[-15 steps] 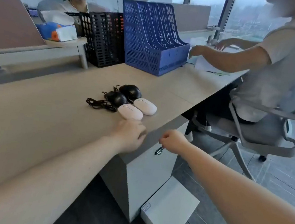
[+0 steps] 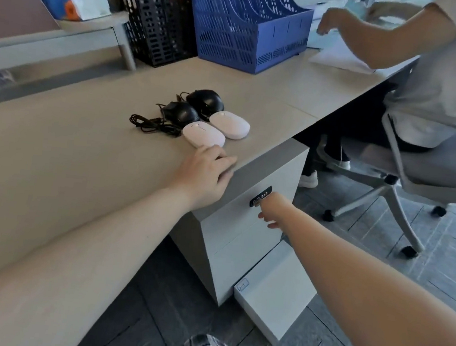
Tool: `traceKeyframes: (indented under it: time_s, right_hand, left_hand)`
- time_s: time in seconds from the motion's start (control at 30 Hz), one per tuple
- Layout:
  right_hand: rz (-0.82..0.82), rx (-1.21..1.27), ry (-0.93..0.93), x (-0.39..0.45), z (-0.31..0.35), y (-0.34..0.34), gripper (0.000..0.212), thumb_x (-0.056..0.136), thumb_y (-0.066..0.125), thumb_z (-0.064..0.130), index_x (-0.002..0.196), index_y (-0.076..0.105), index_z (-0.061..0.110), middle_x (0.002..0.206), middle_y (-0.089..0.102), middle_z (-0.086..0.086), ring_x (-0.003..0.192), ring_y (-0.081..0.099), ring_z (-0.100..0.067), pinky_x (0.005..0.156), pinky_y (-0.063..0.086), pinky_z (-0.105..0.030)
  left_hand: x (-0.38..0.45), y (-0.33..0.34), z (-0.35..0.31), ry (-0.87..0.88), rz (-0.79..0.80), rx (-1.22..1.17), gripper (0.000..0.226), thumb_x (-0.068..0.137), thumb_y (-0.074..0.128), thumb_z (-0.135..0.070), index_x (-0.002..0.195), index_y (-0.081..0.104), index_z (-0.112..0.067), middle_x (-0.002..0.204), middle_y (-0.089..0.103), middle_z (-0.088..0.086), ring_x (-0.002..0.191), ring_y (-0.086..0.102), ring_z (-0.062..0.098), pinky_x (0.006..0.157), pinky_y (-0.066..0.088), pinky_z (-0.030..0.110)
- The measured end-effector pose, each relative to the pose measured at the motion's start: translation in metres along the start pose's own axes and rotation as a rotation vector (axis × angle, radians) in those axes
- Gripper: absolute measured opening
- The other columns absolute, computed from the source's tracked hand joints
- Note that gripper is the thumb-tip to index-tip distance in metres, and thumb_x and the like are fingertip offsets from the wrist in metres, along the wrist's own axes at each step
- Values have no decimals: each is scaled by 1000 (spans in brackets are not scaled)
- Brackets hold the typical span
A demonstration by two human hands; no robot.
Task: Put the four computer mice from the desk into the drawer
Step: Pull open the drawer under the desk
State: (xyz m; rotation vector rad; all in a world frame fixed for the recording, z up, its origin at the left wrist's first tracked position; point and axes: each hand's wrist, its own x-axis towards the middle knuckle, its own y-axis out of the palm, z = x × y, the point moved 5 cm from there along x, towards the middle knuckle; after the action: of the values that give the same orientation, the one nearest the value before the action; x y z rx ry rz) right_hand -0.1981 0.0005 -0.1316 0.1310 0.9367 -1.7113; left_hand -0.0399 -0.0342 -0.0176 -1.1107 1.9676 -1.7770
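Observation:
Two white mice (image 2: 204, 134) (image 2: 230, 125) lie side by side near the desk's front edge. Right behind them are two black wired mice (image 2: 181, 111) (image 2: 206, 100), their cable (image 2: 150, 125) bunched to the left. My left hand (image 2: 207, 173) lies flat and open on the desk edge, fingertips just short of the nearer white mouse. Below it, my right hand (image 2: 272, 210) reaches the top drawer front (image 2: 232, 224) of the white cabinet. Its fingertips pinch a small key at the black lock plate (image 2: 261, 195). The drawer is closed.
A white panel (image 2: 273, 289) juts out low at the cabinet's foot. A blue file rack (image 2: 246, 24) and a black one (image 2: 156, 16) stand at the back of the desk. A seated person (image 2: 446, 69) on a wheeled chair (image 2: 395, 189) is close on the right.
My right hand has moved forward onto the lock plate. My left hand has flattened at the desk edge. The view has come closer and tilted down.

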Motion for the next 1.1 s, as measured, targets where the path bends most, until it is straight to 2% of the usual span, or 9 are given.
traceKeyframes:
  time_s: [0.13, 0.3, 0.47, 0.6, 0.67, 0.8, 0.9, 1.0, 1.1]
  right_hand:
    - [12, 139, 54, 8, -4, 8, 38, 96, 40, 8, 130, 51, -3, 130, 60, -21, 88, 53, -24, 76, 47, -35]
    - [59, 298, 200, 6, -9, 15, 35, 100, 37, 13, 130, 51, 3, 92, 61, -5, 95, 51, -20, 81, 46, -34]
    - [137, 249, 229, 2, -9, 18, 35, 102, 33, 16, 134, 45, 5, 137, 55, -6, 118, 50, -17, 103, 40, -33]
    - [61, 212, 260, 0, -14, 7, 25, 100, 38, 19, 117, 52, 6, 92, 62, -5, 102, 51, -20, 87, 46, -36]
    - [-1, 51, 181, -7, -18, -3, 25, 97, 40, 17, 116, 54, 7, 104, 64, -11, 113, 54, -27, 93, 48, -40]
    - [-514, -388, -322, -27, -9, -30, 31, 91, 42, 11, 121, 49, 11, 129, 51, -9, 130, 36, -27, 95, 45, -42]
    - [-320, -592, -506, -16, -1, -19, 40, 100, 33, 21, 132, 53, 13, 144, 49, -2, 145, 27, -23, 118, 29, -41]
    - [-255, -723, -454, -11, 4, -17, 44, 101, 28, 30, 99, 69, 13, 107, 67, -5, 124, 51, -24, 117, 29, -40]
    - [-278, -835, -435, -20, 12, -22, 43, 101, 29, 32, 74, 58, 15, 76, 59, -1, 89, 57, -23, 97, 43, -37]
  left_hand:
    - [1, -3, -1, -9, -4, -12, 47, 86, 43, -33, 115, 68, -4, 100, 63, 16, 94, 54, 40, 86, 49, 48]
    - [0, -5, -3, -5, -10, -27, 57, 82, 36, -38, 114, 68, -4, 98, 64, 16, 92, 55, 41, 84, 50, 47]
    - [1, -3, -3, -7, -6, -8, 55, 82, 37, -37, 112, 69, -4, 97, 64, 16, 91, 56, 42, 80, 52, 50]
    - [1, -1, -2, -12, 6, -16, 56, 81, 37, -39, 112, 69, -5, 98, 64, 15, 92, 55, 41, 84, 50, 49]
    - [1, -1, -1, -9, 18, -4, 59, 80, 35, -41, 115, 68, -5, 101, 63, 15, 94, 54, 40, 86, 49, 49]
    - [-2, -1, -2, 8, 20, 27, 63, 81, 33, -42, 120, 65, -4, 104, 63, 15, 99, 54, 39, 87, 50, 50]
    - [-7, 0, -6, 28, 38, 116, 57, 85, 38, -37, 125, 60, -3, 110, 64, 13, 105, 54, 37, 85, 51, 48]
    - [-12, 2, -12, 40, 53, 269, 52, 90, 52, -30, 136, 49, -5, 126, 60, 12, 112, 52, 34, 85, 47, 43]
    - [-14, 5, -16, -9, 102, 320, 59, 95, 47, -34, 146, 33, -9, 145, 44, 7, 129, 41, 27, 97, 40, 39]
